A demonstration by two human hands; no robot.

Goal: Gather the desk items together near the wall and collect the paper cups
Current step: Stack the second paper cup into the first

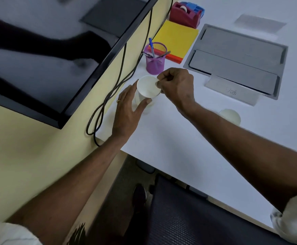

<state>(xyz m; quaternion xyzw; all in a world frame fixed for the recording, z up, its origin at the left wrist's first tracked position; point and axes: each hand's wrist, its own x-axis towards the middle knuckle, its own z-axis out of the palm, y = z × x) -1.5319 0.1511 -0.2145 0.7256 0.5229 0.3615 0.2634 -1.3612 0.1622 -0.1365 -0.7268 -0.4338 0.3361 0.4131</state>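
Desk (188, 156): white top filling the centre and right of the frame; its left edge runs along the yellow wall (29, 156)
Gathered items: yellow pad (176, 37), red tape dispenser (184, 14) and purple pen holder (155, 58) sit close together by the wall in the upper centre; this part of the task looks done
Step in hand: collecting the cups; a judgement from how both hands meet at one cup
Left hand (128, 110): centre of the frame; fingers spread and curved around the side of the paper cup (146, 87), steadying it; whether it is one cup or a stack I cannot tell
Right hand (176, 86): fingertips pressed together, pinching the cup's rim on its right side
Loose cup (230, 116): centre right, well apart from the held one, standing alone on the desk
Next move: probably free the right hand, reach for the loose cup and nest it with the held one; thin paper walls call for a light grip
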